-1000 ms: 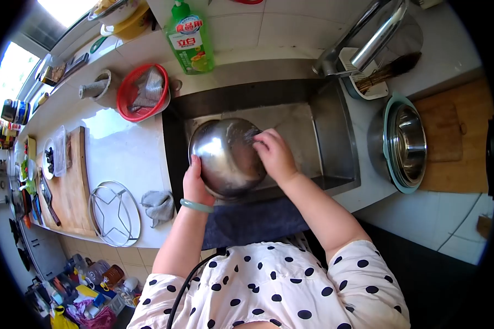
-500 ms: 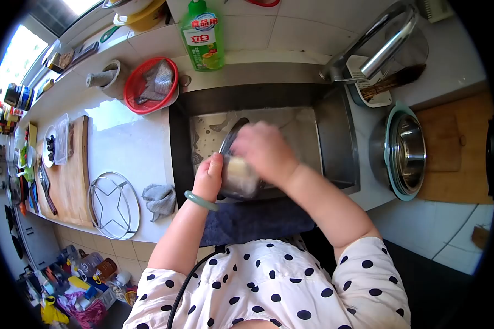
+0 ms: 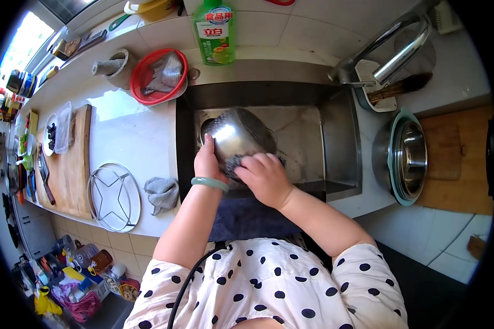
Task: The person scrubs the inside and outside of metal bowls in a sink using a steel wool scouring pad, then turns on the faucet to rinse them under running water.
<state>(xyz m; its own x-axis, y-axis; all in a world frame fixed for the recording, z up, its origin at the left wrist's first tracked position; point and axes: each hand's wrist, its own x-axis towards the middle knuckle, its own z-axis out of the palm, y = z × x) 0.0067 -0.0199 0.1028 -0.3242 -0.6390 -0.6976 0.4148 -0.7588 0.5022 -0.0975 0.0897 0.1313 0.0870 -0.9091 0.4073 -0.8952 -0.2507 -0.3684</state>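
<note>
My left hand grips the side of a round, shiny metal bowl, thumb up along its wall. The bowl is tilted over the sink, its rounded outside turned up; its inside is hidden. A dark grey steel wool scrubber shows under the curled fingers of my right hand, which presses it on the bowl's near side. A green bangle sits on my left wrist.
The faucet rises at the sink's back right. A green detergent bottle and a red basket of fish stand behind. Left lie a grey cloth, a metal rack and a cutting board. Stacked basins stand right.
The bowl has turned so its shiny outside faces up, and has shifted up in the view. My right hand has moved from over it to its near side. Less foam shows on the sink bottom.
</note>
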